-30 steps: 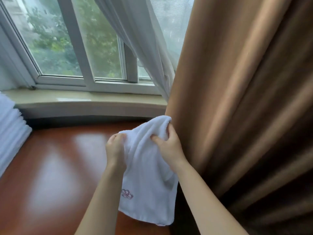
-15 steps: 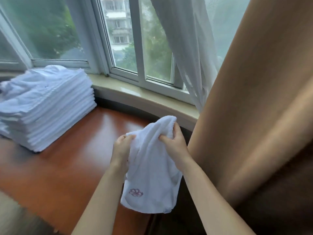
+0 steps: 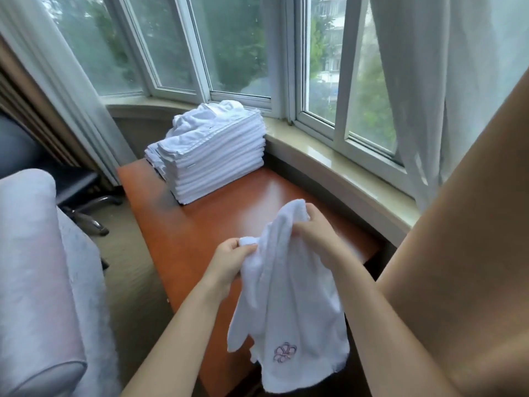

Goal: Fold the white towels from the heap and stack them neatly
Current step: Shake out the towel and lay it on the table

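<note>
White terry towel (image 3: 289, 310) with an embroidered pink flower hangs bunched above the wooden table (image 3: 217, 224), its top edge pinched by left hand (image 3: 232, 259) and right hand (image 3: 315, 233); uneven corners could skew the fold and unsettle the stack (image 3: 211, 161).

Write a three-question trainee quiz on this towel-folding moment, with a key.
1. True or false: both hands grip the towel in the air.
2. The stack of folded towels stands on: A) the windowsill, B) the wooden table, C) the chair.
3. Fill in: near the hanging towel's lower edge is a pink embroidered ____.

Key: 1 true; the left hand and right hand pinch its top edge. 2 B. 3 flower.
</note>
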`<action>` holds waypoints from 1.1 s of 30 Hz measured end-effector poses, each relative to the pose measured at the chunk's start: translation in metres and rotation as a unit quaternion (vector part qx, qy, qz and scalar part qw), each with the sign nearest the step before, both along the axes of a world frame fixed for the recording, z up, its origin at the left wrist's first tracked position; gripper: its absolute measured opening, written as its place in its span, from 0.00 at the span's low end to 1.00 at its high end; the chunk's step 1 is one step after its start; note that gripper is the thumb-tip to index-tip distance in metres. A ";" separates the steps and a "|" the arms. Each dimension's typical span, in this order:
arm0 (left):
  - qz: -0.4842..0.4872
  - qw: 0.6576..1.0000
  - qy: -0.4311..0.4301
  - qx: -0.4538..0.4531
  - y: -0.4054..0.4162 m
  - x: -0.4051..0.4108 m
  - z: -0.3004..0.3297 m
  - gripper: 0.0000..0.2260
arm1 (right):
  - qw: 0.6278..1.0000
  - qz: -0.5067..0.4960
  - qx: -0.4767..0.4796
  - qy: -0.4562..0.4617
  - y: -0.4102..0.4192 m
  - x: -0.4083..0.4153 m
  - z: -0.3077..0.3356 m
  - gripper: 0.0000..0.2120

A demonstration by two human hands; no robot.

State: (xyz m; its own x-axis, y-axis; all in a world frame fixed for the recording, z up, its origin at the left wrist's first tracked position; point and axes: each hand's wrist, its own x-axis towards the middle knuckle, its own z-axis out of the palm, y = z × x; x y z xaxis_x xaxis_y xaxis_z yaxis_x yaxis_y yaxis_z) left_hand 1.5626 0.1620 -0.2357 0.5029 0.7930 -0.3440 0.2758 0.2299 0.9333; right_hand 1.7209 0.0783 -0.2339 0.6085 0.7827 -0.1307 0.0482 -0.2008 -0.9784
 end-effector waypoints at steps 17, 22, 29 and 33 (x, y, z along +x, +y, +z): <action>-0.032 0.969 0.243 -0.014 0.237 0.004 -0.131 0.29 | 0.948 -0.102 -0.295 0.057 0.188 0.023 -0.125 0.33; -0.039 0.964 0.262 0.009 0.243 -0.003 -0.185 0.17 | 0.907 -0.054 -0.411 -0.072 0.178 -0.005 -0.190 0.33; 0.039 0.952 0.301 -0.047 0.229 0.010 -0.190 0.17 | 0.904 -0.011 -0.409 -0.122 0.175 -0.009 -0.193 0.33; 0.156 0.954 0.238 -0.094 0.216 0.002 -0.175 0.13 | 0.950 -0.064 -0.304 -0.028 0.161 -0.014 -0.178 0.25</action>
State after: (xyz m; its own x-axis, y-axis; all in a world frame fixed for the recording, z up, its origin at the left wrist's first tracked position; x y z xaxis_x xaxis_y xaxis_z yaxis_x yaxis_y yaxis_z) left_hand 1.5648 0.3782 -0.4104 0.0043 0.7804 -0.6253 0.5492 0.5207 0.6536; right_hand 1.7068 0.2390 -0.4124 0.7135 0.4915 -0.4993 0.0340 -0.7361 -0.6761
